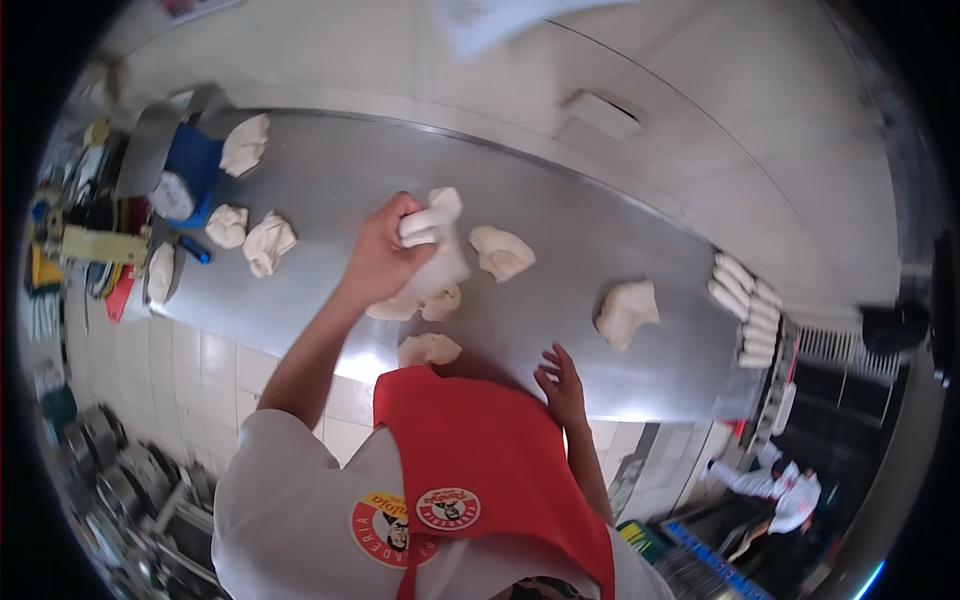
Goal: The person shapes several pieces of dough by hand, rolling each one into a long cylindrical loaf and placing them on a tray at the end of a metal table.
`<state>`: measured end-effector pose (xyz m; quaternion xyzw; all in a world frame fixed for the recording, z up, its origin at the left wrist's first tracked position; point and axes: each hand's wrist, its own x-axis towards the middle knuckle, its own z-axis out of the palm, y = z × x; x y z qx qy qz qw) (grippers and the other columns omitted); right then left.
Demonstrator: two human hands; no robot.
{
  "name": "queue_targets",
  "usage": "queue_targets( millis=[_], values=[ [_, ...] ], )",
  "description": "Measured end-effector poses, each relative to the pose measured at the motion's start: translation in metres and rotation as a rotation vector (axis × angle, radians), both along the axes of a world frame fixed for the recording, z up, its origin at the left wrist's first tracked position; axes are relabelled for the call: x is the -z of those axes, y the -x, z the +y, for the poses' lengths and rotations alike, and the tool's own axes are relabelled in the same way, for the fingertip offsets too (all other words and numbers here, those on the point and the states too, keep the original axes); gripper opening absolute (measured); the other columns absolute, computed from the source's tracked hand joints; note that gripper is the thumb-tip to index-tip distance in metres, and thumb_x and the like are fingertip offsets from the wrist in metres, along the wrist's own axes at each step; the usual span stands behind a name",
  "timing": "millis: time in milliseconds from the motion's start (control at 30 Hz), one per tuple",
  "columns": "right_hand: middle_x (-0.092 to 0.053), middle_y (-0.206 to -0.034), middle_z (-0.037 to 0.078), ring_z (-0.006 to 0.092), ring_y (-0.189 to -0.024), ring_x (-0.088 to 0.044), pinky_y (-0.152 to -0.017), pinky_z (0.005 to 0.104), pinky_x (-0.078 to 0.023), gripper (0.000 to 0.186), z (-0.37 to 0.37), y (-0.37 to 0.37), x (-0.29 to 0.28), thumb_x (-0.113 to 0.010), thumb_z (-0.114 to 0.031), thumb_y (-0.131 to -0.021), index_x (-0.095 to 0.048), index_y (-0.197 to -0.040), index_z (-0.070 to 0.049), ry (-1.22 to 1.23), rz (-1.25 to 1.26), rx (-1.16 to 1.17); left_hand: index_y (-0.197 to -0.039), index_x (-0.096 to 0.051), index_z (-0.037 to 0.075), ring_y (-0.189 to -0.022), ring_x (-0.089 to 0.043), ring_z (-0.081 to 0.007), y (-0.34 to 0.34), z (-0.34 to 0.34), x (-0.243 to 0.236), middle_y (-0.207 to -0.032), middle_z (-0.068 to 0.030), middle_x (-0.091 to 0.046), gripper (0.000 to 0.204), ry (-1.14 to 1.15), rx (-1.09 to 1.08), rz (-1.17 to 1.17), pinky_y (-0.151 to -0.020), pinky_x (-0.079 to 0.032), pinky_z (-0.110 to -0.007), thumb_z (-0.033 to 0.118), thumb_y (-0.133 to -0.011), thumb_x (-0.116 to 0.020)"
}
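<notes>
Raised above the steel table point(560, 340), my left hand point(385, 252) is closed around a piece of dough point(447, 255), whose lower part is blurred by motion. Under it, dough pieces point(440, 303) lie on the steel, partly hidden by the hand and the held piece. One more dough lump point(428, 349) sits at the near edge, against my red apron point(470, 420). My right hand point(560, 380) hovers by the near edge with its fingers apart and nothing in them. Beyond the hands lies a dough piece point(502, 253); farther right is another dough piece point(628, 313).
Several dough lumps point(268, 244) lie at the left, beside a blue scale point(192, 165) and a small blue-handled tool point(195, 250). Shaped dough rolls point(755, 310) stand grouped at the right end. A tiled wall point(680, 130) borders the far side. Another person point(795, 498) is at lower right.
</notes>
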<state>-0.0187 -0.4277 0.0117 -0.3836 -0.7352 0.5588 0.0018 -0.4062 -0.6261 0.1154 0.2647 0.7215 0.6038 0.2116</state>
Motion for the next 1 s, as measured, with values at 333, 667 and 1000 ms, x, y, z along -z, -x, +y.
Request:
queue_targets(
  millis=[333, 667, 1000],
  values=[
    [-0.068, -0.142, 0.021, 0.029, -0.121, -0.071, -0.094, 0.0404, -0.06, 0.065, 0.014, -0.127, -0.026, -0.076, -0.02, -0.102, -0.047, -0.159, -0.006, -0.233, -0.094, 0.362, -0.121, -0.058, 0.001, -0.095, -0.069, -0.0168, -0.112, 0.288, 0.034, -0.103, -0.0077, -0.07, 0.038, -0.5, -0.007, -0.638, -0.086, -0.056, -0.035, 0.013, -0.093, -0.083],
    [-0.073, -0.125, 0.021, 0.0274, -0.1, -0.076, -0.09, 0.0388, -0.06, 0.07, 0.115, -0.193, 0.08, -0.08, -0.032, -0.098, -0.051, -0.156, -0.003, -0.005, 0.023, 0.595, -0.129, -0.071, 0.004, -0.115, -0.07, -0.0369, -0.213, 0.349, 0.229, -0.119, -0.0195, -0.071, 0.041, 0.307, 0.267, 0.156, -0.1, -0.056, -0.047, 0.021, -0.091, -0.079],
    [-0.058, -0.137, 0.021, 0.0417, -0.123, -0.062, -0.104, 0.0463, -0.054, 0.055, 0.317, -0.07, 0.121, -0.078, -0.018, -0.093, -0.054, -0.141, -0.006, -0.275, -0.072, 0.535, -0.123, -0.067, 0.005, -0.122, -0.065, -0.0381, -0.306, 0.455, 0.212, -0.134, -0.021, -0.063, 0.049, 0.626, 0.49, 0.454, -0.103, -0.054, -0.044, 0.023, -0.083, -0.09]
  ],
)
